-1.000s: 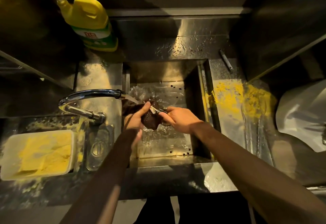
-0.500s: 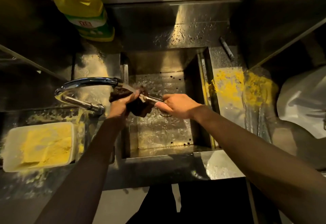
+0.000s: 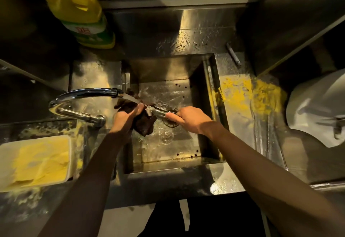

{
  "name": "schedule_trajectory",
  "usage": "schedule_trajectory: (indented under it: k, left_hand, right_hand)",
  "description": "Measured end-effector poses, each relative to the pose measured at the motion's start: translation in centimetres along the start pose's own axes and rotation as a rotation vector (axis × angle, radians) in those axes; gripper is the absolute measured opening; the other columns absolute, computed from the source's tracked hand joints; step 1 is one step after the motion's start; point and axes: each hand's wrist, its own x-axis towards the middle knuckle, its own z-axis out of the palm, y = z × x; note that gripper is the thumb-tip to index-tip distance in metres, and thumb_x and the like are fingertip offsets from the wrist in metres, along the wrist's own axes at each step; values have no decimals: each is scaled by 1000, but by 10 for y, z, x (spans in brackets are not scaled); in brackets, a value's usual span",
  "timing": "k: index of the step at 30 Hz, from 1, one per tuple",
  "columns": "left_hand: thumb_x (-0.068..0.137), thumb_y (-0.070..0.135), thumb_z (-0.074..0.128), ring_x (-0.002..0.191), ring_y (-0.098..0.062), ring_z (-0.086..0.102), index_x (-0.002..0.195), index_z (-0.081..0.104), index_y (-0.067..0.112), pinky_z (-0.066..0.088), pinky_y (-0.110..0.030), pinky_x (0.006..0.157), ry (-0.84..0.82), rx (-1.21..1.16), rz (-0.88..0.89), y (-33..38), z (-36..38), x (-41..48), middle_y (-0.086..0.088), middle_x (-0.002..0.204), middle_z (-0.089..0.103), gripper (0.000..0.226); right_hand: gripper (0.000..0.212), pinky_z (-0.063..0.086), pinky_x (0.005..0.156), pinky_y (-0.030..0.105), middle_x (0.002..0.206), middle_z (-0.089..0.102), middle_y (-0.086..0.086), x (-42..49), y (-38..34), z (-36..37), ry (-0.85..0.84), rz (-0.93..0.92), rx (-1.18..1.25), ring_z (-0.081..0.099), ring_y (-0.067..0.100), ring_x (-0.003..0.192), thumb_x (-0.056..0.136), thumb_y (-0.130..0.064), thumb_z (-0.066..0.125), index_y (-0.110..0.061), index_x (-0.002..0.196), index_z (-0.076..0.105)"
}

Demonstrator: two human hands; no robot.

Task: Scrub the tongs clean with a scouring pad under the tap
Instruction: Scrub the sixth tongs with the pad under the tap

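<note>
Over the steel sink (image 3: 209, 160), my right hand (image 3: 190, 119) grips the handle end of the metal tongs (image 3: 158, 111), which point left. My left hand (image 3: 125, 119) holds a dark scouring pad (image 3: 144, 122) wrapped round the tongs' tip. The chrome tap (image 3: 84, 93) curves in from the left, and its water stream falls onto the pad and the tongs' tip. The tip itself is hidden inside the pad.
A yellow detergent bottle (image 3: 80, 12) stands at the back left. A white tub of yellow stuff (image 3: 35, 162) sits on the left counter. Yellow residue (image 3: 240, 94) covers the right counter beside a clear glass (image 3: 263, 124). A small dark rod (image 3: 233, 53) lies behind the sink.
Both hands and the pad have moved up and left in the sink, closer under the tap's spout. The pad has slid along the tongs toward the tip.
</note>
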Motion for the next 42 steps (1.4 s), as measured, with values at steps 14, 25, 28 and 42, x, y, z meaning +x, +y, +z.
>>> schedule_trajectory:
  k: [14,25,28,42]
  left_hand:
    - [81,19,72,111,-26,62,111,64,9,47,-35,98,-86,145,-18,-12,-10,-1,-9,111,68,33]
    - [93,10,62,99,-19,66,119,62,7,52,-31,92,163,-274,-97,-1,-9,-6,-5,107,69,26]
    - [91,13,62,83,-11,71,99,67,15,55,-29,86,17,-332,-127,-11,-9,0,1,89,75,10]
    - [93,18,60,107,-25,62,91,66,18,46,-45,102,92,27,-104,-17,7,3,-13,112,69,6]
  right_hand:
    - [78,40,60,34,71,60,5,-8,5,4,-53,-16,-124,58,20,65,93,-77,24,-13,72,63]
    - [80,47,68,41,76,63,5,-21,21,-3,138,59,183,60,24,71,87,-80,16,-15,76,62]
    - [61,48,72,40,80,63,2,-23,-3,12,157,118,267,61,21,76,98,-65,29,-17,84,66]
    - [84,48,68,37,88,56,-4,-24,-42,24,237,-45,-99,55,16,76,94,-65,6,-18,86,75]
